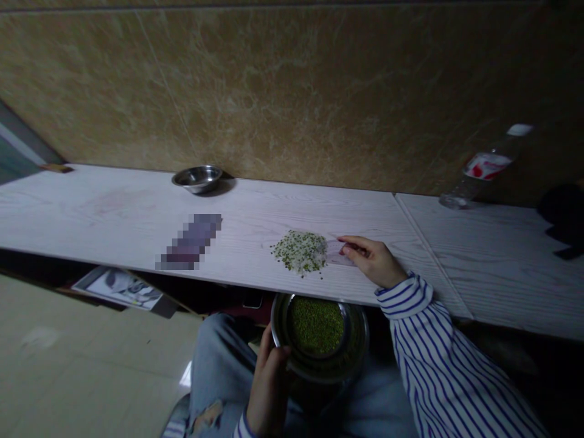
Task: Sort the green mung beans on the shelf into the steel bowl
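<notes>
My left hand [270, 382] grips the left rim of a steel bowl [358, 347] just below the table's front edge, above my lap. Inside the bowl lie many small green beans [317, 325], which look like mung beans. On the table, a loose pile of white rice grains mixed with green beans [300, 250] is spread out. Just right of this pile, my right hand [371, 260] has its thumb and fingers pinched on a thin, purplish, card-like piece [335, 252]. The piece's left edge touches the pile or lies very close to it.
A small steel bowl [197, 179] stands near the wall at the back left. A pixelated flat object [191, 240] lies closer to the front edge. To the right is a clear bottle [483, 167] with a white cap, beside a dark object [566, 216].
</notes>
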Demonstrator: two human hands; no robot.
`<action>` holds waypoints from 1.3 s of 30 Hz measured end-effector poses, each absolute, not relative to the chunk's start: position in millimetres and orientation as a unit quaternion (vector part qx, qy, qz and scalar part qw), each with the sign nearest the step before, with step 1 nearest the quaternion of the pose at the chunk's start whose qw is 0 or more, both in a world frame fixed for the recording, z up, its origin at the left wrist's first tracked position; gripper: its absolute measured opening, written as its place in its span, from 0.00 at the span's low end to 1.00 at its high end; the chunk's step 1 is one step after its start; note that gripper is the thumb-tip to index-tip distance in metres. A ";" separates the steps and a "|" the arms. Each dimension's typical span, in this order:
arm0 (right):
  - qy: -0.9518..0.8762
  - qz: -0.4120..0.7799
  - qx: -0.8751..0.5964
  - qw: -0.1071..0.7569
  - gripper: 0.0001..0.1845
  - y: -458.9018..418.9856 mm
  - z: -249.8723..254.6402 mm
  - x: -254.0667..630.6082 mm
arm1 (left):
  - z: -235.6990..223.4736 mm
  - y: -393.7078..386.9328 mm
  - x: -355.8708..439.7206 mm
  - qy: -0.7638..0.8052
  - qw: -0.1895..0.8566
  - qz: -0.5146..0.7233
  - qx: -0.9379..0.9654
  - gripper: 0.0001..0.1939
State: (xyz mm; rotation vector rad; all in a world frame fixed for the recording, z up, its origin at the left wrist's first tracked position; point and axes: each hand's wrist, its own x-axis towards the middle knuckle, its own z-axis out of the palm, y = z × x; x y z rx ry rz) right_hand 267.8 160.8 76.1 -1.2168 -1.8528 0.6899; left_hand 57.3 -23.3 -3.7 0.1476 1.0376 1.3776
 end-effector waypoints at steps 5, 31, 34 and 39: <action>-0.720 0.278 -0.484 0.411 0.19 159.4 72.2 270.4 | -3.9 -24.9 56.4 0.463 0.653 0.595 0.070 0.35; -0.759 0.276 -0.478 0.345 0.20 150.2 77.7 270.9 | 1.8 -23.0 57.9 0.465 0.642 0.607 0.061 0.32; -0.756 0.290 -0.474 0.347 0.20 150.0 77.9 271.1 | 2.8 -23.0 58.3 0.454 0.647 0.610 0.053 0.31; -0.753 0.279 -0.481 0.352 0.21 150.8 78.3 269.0 | 6.3 -21.7 61.9 0.444 0.635 0.630 0.053 0.28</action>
